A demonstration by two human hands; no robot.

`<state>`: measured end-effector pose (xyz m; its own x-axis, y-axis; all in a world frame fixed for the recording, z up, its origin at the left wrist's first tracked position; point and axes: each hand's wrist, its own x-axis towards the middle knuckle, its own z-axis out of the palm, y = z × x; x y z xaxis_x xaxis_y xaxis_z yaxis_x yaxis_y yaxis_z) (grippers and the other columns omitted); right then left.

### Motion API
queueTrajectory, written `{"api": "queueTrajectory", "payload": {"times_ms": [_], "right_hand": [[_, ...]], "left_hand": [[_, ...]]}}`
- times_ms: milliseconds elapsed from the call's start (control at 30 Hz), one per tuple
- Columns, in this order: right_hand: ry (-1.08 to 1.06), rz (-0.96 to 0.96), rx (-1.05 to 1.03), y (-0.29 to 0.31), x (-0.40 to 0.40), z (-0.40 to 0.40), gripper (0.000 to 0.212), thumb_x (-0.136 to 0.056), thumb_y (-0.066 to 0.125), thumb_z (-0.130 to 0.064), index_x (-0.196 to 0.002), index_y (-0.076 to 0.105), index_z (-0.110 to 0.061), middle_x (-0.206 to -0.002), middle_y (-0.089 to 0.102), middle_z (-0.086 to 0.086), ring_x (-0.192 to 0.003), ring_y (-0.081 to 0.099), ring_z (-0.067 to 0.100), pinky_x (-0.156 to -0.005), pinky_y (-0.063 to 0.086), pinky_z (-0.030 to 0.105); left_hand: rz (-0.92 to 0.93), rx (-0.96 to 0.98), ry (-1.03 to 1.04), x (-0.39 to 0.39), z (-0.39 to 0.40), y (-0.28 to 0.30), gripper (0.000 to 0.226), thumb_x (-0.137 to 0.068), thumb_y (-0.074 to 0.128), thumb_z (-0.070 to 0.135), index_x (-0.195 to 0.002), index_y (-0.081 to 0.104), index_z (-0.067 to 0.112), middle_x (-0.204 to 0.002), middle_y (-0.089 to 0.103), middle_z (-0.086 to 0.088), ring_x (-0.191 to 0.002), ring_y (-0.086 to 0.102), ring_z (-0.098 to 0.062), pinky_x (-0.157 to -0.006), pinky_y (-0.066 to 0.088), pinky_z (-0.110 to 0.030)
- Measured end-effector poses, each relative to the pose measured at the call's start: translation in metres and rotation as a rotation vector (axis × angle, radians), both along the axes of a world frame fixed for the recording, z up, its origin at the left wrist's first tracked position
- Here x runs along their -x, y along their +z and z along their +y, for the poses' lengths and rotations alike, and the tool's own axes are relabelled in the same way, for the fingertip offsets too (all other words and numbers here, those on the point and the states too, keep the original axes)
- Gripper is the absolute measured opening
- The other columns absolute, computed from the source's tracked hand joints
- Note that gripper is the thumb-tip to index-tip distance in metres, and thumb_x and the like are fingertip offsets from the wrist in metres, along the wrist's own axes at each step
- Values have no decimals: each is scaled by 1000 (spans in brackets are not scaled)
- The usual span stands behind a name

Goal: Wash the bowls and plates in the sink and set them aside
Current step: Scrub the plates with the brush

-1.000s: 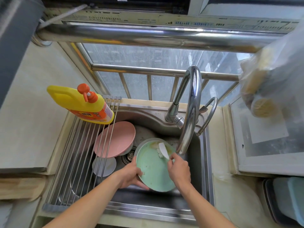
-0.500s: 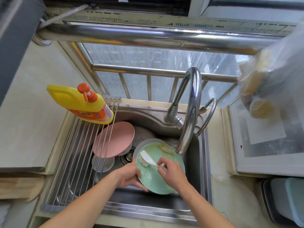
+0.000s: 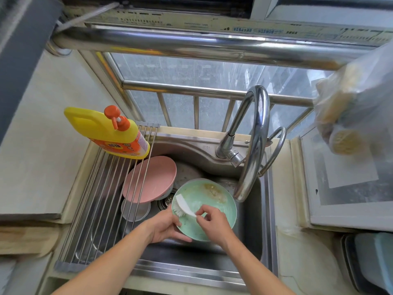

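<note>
1. Looking into the sink (image 3: 251,250), you see your left hand (image 3: 164,227) gripping the near-left rim of the green plate (image 3: 214,209), thumb on the face; the fingers curl underneath, hidden.
2. Your right hand (image 3: 213,223) pinches the handle of the white brush (image 3: 182,206) between thumb and fingertips; the bristles rest on the plate's left side. Food residue sits on the far part of the plate.
3. Under the drying rack (image 3: 102,201), a pink plate (image 3: 150,179) leans partly hidden behind the bars, with a white bowl (image 3: 135,210) beneath it, mostly covered.
4. A yellow soap bottle (image 3: 108,133) lies on the rack's far end.
5. The faucet (image 3: 253,141) spout hangs just beside the plate's far-right edge.
6. A plastic bag (image 3: 357,116) at upper right is blurred and cut off.
</note>
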<state>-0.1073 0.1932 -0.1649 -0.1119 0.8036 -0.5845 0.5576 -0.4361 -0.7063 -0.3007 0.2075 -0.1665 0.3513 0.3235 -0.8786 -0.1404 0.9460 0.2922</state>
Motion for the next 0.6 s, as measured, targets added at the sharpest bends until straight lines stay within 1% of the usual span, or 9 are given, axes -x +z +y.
{"api": "queueTrajectory", "payload": {"times_ms": [67, 133, 167, 233, 367, 433, 467, 567, 600], "right_hand": [[56, 18, 8, -1, -10, 3, 7, -86, 61, -28, -85, 67, -26, -52, 51, -4, -50, 41, 7, -55, 35, 30], [89, -84, -5, -5, -16, 11, 10, -86, 58, -31, -88, 67, -27, -57, 57, -2, -56, 50, 11, -59, 39, 33], [89, -183, -27, -8, -16, 15, 14, -87, 55, -32, -92, 66, -26, -64, 62, 0, -65, 57, 16, -62, 40, 34], [31, -388, -78, -11, -15, 20, 20, -91, 48, -32, -99, 64, -22, -83, 68, 7, -84, 64, 30, -65, 39, 36], [-153, -494, -99, -9, -4, 16, 19, -100, 45, -24, -104, 62, -18, -92, 69, 11, -89, 64, 35, -66, 36, 33], [-115, -456, -75, -9, 6, 13, 23, -99, 46, -24, -102, 66, -14, -93, 70, 12, -89, 65, 34, -65, 35, 32], [-77, -388, -69, -7, 10, 12, 21, -97, 48, -25, -100, 66, -15, -90, 70, 11, -86, 65, 32, -64, 36, 32], [53, -159, -55, 2, 13, 11, 9, -92, 55, -25, -93, 64, -23, -68, 63, 1, -64, 58, 17, -58, 39, 31], [94, -120, -51, 5, 10, 12, 8, -91, 57, -25, -92, 64, -22, -61, 58, -2, -57, 53, 12, -56, 38, 27]], "left_hand": [[3, 6, -14, 4, 2, 1, 77, -82, 31, -25, -137, 42, 27, -139, 50, -20, -117, 57, -53, -80, 55, -67], [9, 7, -71, 3, 1, 2, 78, -82, 32, -23, -139, 42, 29, -141, 49, -19, -117, 57, -53, -78, 56, -65], [15, 9, -93, 2, 0, 1, 78, -82, 33, -23, -139, 41, 30, -142, 48, -19, -117, 57, -54, -77, 56, -66], [13, 20, -88, -1, -3, -1, 78, -81, 34, -23, -138, 41, 29, -142, 49, -18, -114, 58, -56, -77, 56, -67], [-6, 25, -63, -7, -1, -1, 76, -81, 34, -24, -136, 41, 29, -141, 49, -18, -112, 61, -55, -79, 56, -67], [7, 19, -81, -9, 0, -1, 75, -81, 34, -24, -137, 40, 27, -140, 51, -20, -109, 63, -55, -79, 56, -67], [10, 16, -78, -9, 0, -2, 76, -81, 34, -24, -137, 40, 26, -139, 52, -21, -108, 64, -54, -79, 56, -66], [28, -3, -18, -3, 0, -7, 79, -80, 33, -24, -139, 41, 28, -138, 53, -22, -110, 63, -53, -78, 56, -66], [40, -11, 5, -1, 1, -9, 80, -80, 32, -25, -139, 40, 28, -138, 52, -22, -111, 61, -53, -78, 55, -68]]}}
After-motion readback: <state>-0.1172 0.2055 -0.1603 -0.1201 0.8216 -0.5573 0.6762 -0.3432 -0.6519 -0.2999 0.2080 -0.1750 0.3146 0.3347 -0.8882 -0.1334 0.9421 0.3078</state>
